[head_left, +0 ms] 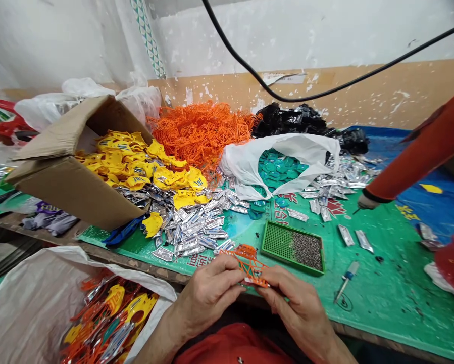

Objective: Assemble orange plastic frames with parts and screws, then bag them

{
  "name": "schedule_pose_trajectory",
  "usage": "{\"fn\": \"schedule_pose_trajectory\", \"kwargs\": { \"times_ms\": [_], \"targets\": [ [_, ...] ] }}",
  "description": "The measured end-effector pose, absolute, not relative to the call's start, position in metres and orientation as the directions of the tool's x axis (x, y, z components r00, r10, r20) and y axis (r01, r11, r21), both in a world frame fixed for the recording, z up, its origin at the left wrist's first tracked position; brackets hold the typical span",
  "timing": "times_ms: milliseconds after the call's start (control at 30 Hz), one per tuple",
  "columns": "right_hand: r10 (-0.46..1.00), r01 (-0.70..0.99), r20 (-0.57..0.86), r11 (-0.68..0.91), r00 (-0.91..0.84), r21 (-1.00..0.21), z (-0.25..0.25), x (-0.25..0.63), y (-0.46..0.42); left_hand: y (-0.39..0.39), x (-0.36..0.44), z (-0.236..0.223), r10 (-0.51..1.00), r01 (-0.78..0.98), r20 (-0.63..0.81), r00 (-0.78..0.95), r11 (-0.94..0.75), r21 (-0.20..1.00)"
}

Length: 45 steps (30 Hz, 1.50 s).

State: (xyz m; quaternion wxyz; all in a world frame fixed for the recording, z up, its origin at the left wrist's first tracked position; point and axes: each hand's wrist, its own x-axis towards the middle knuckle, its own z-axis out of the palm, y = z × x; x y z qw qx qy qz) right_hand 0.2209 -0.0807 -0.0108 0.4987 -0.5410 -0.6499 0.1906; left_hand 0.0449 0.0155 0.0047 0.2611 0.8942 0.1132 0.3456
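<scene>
An orange plastic lattice frame is held in front of me by both hands, low over the table's front edge. My left hand pinches its left end between thumb and fingers. At the lower right end, my right hand grips the frame, with a small whitish or silvery piece showing by the fingertips. Just beyond the hands stands a green mesh tray with small dark screws heaped in its right part. Silver metallic pieces lie in a loose pile behind the left hand.
A tipped cardboard box spills yellow parts. Orange frames are heaped behind, beside a white bag of teal parts. A red power screwdriver hangs at right, near a screwdriver. A white sack holds mixed parts.
</scene>
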Motion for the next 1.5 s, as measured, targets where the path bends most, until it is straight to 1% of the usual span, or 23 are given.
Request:
{"fn": "schedule_pose_trajectory", "kwargs": {
  "times_ms": [100, 200, 400, 467, 533, 633, 767, 1033, 1267, 1367, 1500],
  "targets": [
    [0.807, 0.610, 0.589, 0.450, 0.035, -0.652, -0.012, 0.223, -0.081, 0.012, 0.045, 0.003, 0.333, 0.040, 0.613, 0.717, -0.897, 0.440],
    [0.738, 0.696, 0.675, 0.483, 0.004, -0.531, -0.014, 0.227, -0.083, 0.008, 0.043, -0.003, 0.292, 0.074, 0.654, 0.697, -0.938, 0.339],
    [0.637, 0.861, 0.766, 0.435, -0.087, -0.264, -0.016, 0.230, -0.090, -0.001, 0.033, -0.015, 0.244, 0.126, 0.691, 0.681, -0.968, 0.217],
    [0.614, 0.885, 0.782, 0.415, -0.104, -0.209, -0.016, 0.229, -0.093, -0.003, 0.031, -0.015, 0.235, 0.145, 0.697, 0.677, -0.972, 0.187],
    [0.600, 0.899, 0.791, 0.403, -0.117, -0.173, -0.017, 0.227, -0.095, -0.004, 0.030, -0.014, 0.238, 0.154, 0.699, 0.674, -0.971, 0.182],
    [0.599, 0.904, 0.792, 0.394, -0.116, -0.165, -0.021, 0.226, -0.097, -0.004, 0.029, -0.014, 0.240, 0.148, 0.701, 0.672, -0.971, 0.190],
    [0.608, 0.897, 0.788, 0.396, -0.095, -0.198, -0.025, 0.226, -0.099, -0.004, 0.030, -0.014, 0.226, 0.137, 0.690, 0.687, -0.974, 0.182],
    [0.631, 0.890, 0.772, 0.393, -0.078, -0.231, -0.030, 0.228, -0.100, -0.008, 0.032, -0.002, 0.247, 0.163, 0.684, 0.686, -0.969, 0.187],
    [0.636, 0.908, 0.767, 0.366, -0.086, -0.202, -0.033, 0.226, -0.100, -0.010, 0.032, -0.008, 0.280, 0.199, 0.716, 0.639, -0.960, 0.198],
    [0.631, 0.914, 0.771, 0.357, -0.084, -0.193, -0.034, 0.226, -0.100, -0.010, 0.037, -0.008, 0.322, 0.220, 0.738, 0.593, -0.946, 0.236],
    [0.642, 0.917, 0.762, 0.348, -0.084, -0.193, -0.035, 0.224, -0.098, -0.010, 0.042, -0.004, 0.404, 0.192, 0.735, 0.545, -0.913, 0.360]
  ]
}}
